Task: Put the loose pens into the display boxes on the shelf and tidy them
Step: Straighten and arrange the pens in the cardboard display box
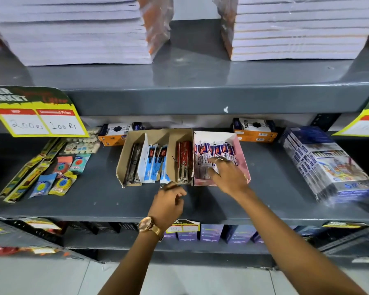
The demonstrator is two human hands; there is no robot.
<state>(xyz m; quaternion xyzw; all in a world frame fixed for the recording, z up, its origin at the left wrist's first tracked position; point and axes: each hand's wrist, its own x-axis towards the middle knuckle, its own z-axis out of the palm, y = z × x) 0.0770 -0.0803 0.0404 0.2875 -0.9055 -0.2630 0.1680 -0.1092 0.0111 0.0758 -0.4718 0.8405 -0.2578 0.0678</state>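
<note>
Pens fill three display boxes side by side on the grey shelf [264, 188]. I see my right hand [228, 177] spread flat, fingers loose and gripping nothing, resting on the purple-and-red pen packs [213, 151] in the pink box [242, 158]; it covers the front half of that box, so I cannot tell how the packs lie beneath it. My left hand [168, 201], with a gold watch [146, 225] on the wrist, hovers just before the middle box [180, 145] of red pens [182, 160], fingers half curled. Something thin and blurred shows at its fingertips, but I cannot tell whether it is a pen or a ring. The cardboard box [124, 158] on the left holds dark pens and blue-and-white packs [156, 165]. A yellow price tag [41, 120] hangs from the shelf above, its upper print cut off.
</note>
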